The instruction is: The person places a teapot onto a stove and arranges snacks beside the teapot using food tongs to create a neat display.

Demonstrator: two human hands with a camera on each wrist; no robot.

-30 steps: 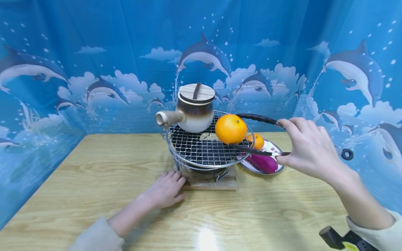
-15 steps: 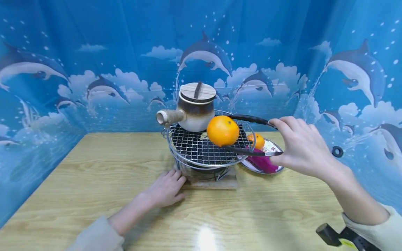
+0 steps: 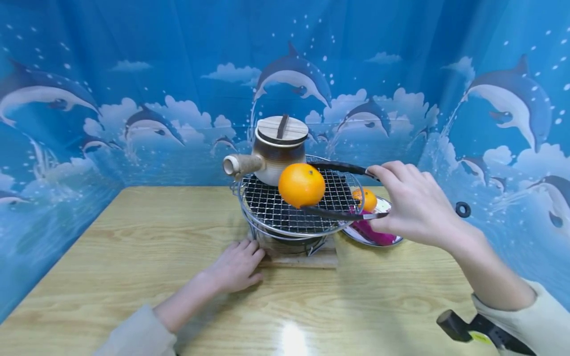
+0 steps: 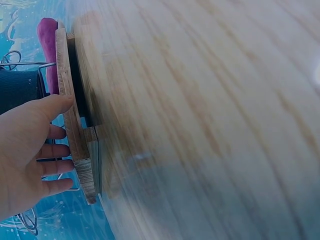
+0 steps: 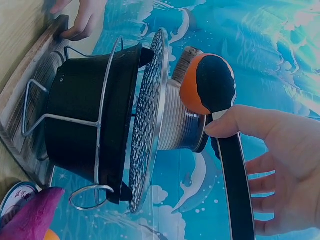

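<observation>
My right hand [image 3: 409,205] grips black-and-silver tongs [image 5: 227,175], thumb on one arm and fingers on the other. Between the tong heads an orange [image 3: 301,185] is held; in the right wrist view it stands off the wire mesh [image 3: 285,212] of a small round grill. Also on that mesh is a clay pot [image 3: 280,163] with a wooden lid and a side handle. My left hand [image 3: 238,267] rests at the left front corner of the wooden board [image 3: 303,259] under the grill; the left wrist view shows its fingers nearly straight, the thumb along the board's edge [image 4: 75,130].
A plate [image 3: 362,241] to the right of the grill carries another orange [image 3: 367,200] and a purple sweet potato [image 3: 378,235], partly behind the tongs. The grill's black bowl [image 5: 80,110] sits in a wire stand. Dolphin-print curtains [image 3: 200,74] enclose the wooden table [image 3: 156,237].
My right hand has moved left with the tongs, carrying the orange from the mesh's right side toward its middle, in front of the pot. The left hand stays where it was.
</observation>
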